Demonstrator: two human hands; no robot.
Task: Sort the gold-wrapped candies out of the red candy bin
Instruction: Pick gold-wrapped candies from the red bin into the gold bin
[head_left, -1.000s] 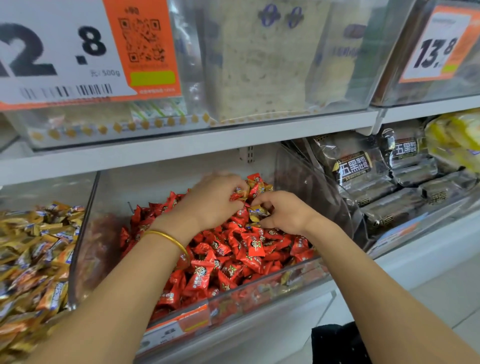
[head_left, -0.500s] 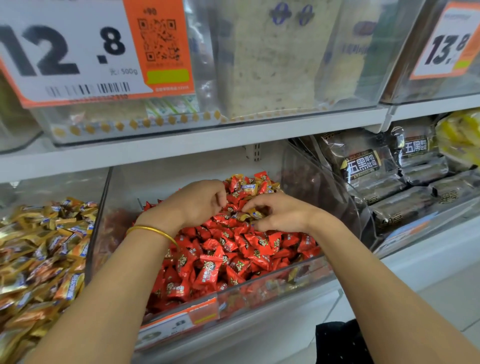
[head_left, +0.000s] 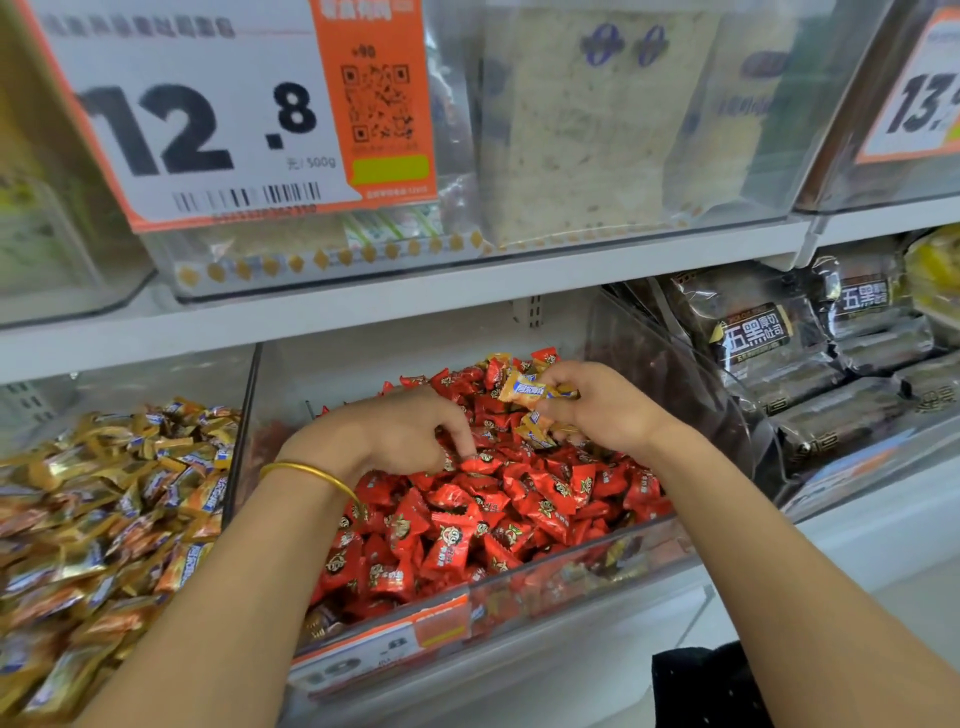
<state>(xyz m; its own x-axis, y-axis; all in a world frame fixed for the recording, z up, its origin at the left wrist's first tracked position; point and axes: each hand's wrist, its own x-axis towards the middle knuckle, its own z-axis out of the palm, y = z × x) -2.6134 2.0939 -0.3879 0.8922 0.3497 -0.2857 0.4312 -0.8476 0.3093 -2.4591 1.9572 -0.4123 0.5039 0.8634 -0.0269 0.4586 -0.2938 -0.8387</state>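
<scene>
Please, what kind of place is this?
Probably a shop's bulk-sweets shelf: the clear red candy bin beside loose gold-wrapped candies, and a large price tag reading 12.8 per 500g, with a barcode.

Brightness: bright, even store light from overhead, shadows faint.
Glare: pale sheen across the clear bin fronts (head_left: 571, 130) on the upper shelf.
Blur: price sign (head_left: 208, 130) soft-edged; red candies (head_left: 493, 509) sharper.
Distortion: shelf edge (head_left: 467, 291) bows toward the corners.
</scene>
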